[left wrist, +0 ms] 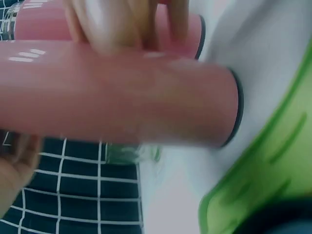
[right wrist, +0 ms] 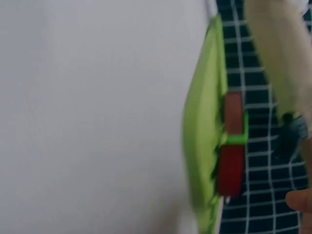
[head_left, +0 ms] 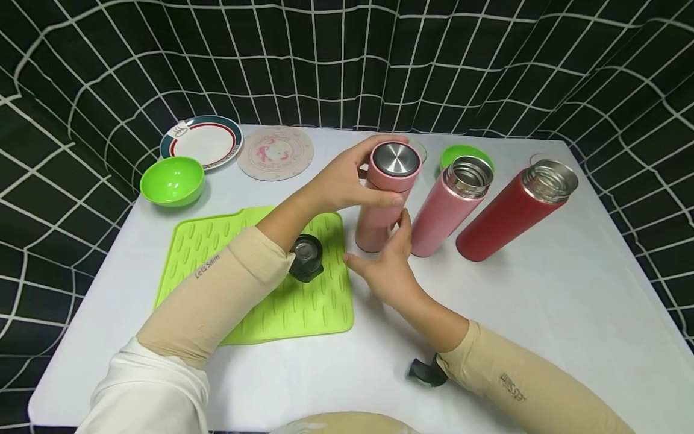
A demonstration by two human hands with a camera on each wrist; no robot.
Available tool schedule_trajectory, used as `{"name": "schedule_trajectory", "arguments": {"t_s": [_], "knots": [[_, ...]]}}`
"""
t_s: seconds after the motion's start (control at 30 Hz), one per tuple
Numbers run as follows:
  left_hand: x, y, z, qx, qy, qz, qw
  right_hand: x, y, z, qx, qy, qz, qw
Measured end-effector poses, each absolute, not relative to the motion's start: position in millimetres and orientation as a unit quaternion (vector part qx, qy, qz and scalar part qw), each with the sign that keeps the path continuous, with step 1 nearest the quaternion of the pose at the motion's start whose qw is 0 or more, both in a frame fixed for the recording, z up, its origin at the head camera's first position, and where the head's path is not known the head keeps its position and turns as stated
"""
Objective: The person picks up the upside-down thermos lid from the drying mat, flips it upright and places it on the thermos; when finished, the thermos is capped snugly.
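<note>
A pink bottle [head_left: 379,223] with a steel-topped lid [head_left: 396,160] stands upright on the white table [head_left: 542,313], beside the right edge of the green mat [head_left: 260,283]. My left hand [head_left: 379,175] grips the lid from the left, fingers over the top and thumb in front. Below it, my right hand [head_left: 387,247] holds the lower body of the bottle, thumb up its right side. In the left wrist view this pink bottle [left wrist: 122,92] fills the frame, with fingers [left wrist: 122,24] on its far side. The right wrist view is blurred and shows only the mat's edge [right wrist: 204,146].
An open pink bottle [head_left: 450,205] and an open red bottle [head_left: 509,211] stand close on the right. A green bowl [head_left: 172,179], a plate [head_left: 202,140] and a round coaster [head_left: 275,152] lie at the back left. Another green bowl [head_left: 465,154] sits behind the bottles.
</note>
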State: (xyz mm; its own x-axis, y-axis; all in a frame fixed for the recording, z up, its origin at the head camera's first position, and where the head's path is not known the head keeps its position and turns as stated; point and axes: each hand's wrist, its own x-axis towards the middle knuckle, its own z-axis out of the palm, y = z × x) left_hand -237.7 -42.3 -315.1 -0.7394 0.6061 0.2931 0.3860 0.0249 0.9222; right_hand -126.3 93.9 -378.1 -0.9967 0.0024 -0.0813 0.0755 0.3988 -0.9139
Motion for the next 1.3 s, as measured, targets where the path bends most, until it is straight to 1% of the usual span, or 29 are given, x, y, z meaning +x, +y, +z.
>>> {"name": "schedule_trajectory", "arguments": {"t_s": [0.17,0.23,0.33,0.47,0.63,0.7,0.77,0.9,0.97,1.17,1.3], "knots": [[-225,-66,-323,0.295,0.792,0.525,0.106,-100,105,-368,0.015,0.852,-0.509,0.123],[-216,-78,-326,0.263,0.815,0.506,0.105,-90,111,-365,0.0,0.863,-0.485,0.144],[-201,-100,-327,0.231,0.847,0.469,0.098,-76,120,-361,-0.024,0.877,-0.454,0.157],[-184,-135,-327,0.233,0.903,0.354,0.074,-60,128,-359,-0.081,0.892,-0.422,0.143],[-171,-181,-335,0.247,0.951,0.185,0.033,-48,134,-359,-0.164,0.897,-0.397,0.108],[-165,-196,-342,0.233,0.962,0.138,0.038,-44,133,-358,-0.18,0.882,-0.424,0.102],[-157,-210,-348,0.215,0.969,0.105,0.054,-41,130,-356,-0.192,0.86,-0.463,0.096],[-148,-225,-362,0.194,0.973,0.091,0.086,-41,127,-350,-0.224,0.823,-0.517,0.077],[-147,-229,-367,0.189,0.973,0.096,0.087,-43,125,-349,-0.23,0.819,-0.522,0.071],[-148,-232,-370,0.18,0.975,0.096,0.086,-52,128,-345,-0.171,0.792,-0.574,0.121],[-150,-226,-361,0.182,0.974,0.093,0.096,-55,133,-344,-0.153,0.789,-0.581,0.127]]}}
